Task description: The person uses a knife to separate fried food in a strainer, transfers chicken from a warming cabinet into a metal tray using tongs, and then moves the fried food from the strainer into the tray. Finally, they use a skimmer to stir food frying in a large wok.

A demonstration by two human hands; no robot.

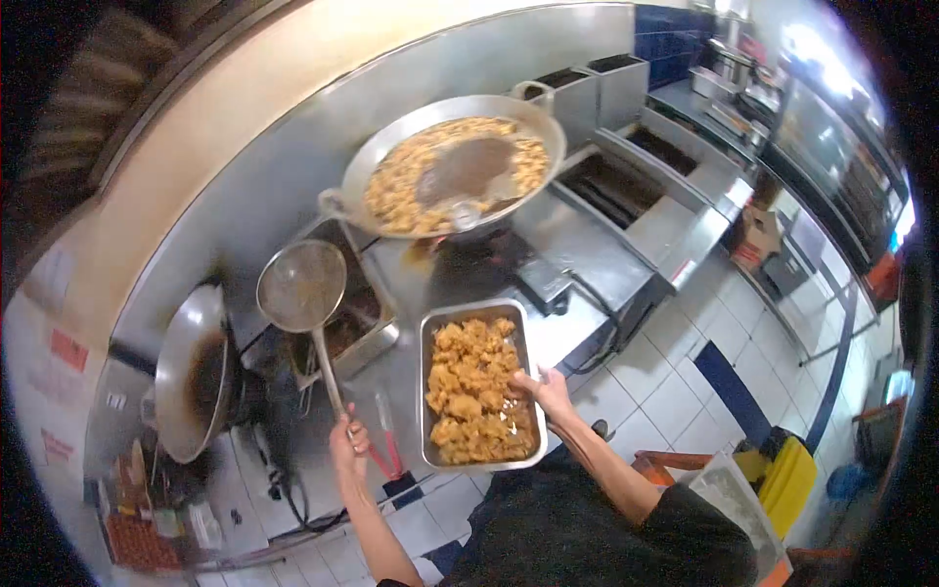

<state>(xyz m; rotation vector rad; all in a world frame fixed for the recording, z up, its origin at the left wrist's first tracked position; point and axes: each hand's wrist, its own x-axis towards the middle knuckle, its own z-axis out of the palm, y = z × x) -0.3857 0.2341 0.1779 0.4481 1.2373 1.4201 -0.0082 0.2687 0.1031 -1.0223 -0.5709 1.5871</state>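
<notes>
My left hand (349,442) is wrapped round the handle of a round mesh skimmer (303,286), its basket raised over the counter at the left. With my right hand (545,393) I grip the right rim of a rectangular metal tray (426,344), thumb over the edge. Golden-brown fried pieces (479,391), which look like battered chicken, fill the tray. Beyond it, a large two-handled wok (344,176) sits on the stove. Many small browned pieces (396,181) float in its dark oil.
A second wok (186,391) leans at the left. Red-handled tongs (389,452) lie near my left hand. Behind the skimmer is a metal fryer basin (377,338). Fryer wells (611,191) stand to the right, above a tiled floor (675,391). A yellow bin lid (790,484) is at lower right.
</notes>
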